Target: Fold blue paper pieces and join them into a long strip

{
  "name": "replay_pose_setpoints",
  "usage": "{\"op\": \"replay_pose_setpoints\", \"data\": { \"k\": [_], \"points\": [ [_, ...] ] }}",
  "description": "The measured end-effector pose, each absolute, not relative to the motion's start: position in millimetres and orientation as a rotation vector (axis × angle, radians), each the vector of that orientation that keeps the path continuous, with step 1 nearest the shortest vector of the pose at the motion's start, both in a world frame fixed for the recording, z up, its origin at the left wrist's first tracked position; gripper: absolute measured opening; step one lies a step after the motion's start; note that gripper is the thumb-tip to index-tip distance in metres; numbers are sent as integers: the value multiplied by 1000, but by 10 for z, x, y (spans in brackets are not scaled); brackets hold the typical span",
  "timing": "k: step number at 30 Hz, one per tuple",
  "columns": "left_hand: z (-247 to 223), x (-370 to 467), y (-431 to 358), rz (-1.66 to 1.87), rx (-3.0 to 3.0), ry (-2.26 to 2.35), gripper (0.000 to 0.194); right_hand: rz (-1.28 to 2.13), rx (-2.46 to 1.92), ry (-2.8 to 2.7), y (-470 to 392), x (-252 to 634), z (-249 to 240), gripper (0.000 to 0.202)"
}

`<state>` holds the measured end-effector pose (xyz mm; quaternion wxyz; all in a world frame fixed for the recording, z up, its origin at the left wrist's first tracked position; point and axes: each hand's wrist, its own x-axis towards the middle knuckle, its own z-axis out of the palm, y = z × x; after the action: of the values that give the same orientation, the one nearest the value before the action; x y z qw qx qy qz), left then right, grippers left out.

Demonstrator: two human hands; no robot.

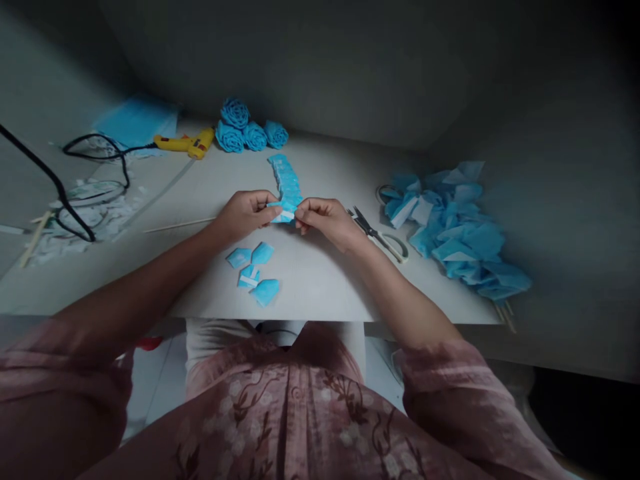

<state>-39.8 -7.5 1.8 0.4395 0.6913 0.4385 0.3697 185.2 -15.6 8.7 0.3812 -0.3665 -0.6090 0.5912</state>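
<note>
Near the middle of the table, a long blue pleated strip stretches away from my hands toward the back. At its near end, my left hand pinches a blue piece with a white band between thumb and fingers. My right hand pinches the right edge of that same piece, its fingertips partly hidden. Several small blue cut pieces with pointed ends lie on the table in front of my hands. A thin wooden stick lies beside my left hand.
Scissors lie right of my right hand, by a heap of crumpled blue sheets. Several blue fabric roses sit at the back beside a yellow glue gun with a black cord. White scraps cover the left side.
</note>
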Motion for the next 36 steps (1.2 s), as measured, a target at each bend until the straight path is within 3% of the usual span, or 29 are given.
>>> {"op": "replay_pose_setpoints", "data": {
  "k": [14,22,27,36],
  "points": [
    [27,-407,-82,922,1604,1069,35,1454,-972,-1548,-167,1853,121,51],
    [120,-373,-171,1338,1828,1282,16,1342,-1021,-1462,-154,1825,81,50],
    [128,-288,-271,1182,2155,1175,12,1311,-1008,-1481,-170,1781,51,48],
    [17,-254,-245,1148,1981,1257,15,1216,-1014,-1562,-201,1746,29,49]
  ]
}}
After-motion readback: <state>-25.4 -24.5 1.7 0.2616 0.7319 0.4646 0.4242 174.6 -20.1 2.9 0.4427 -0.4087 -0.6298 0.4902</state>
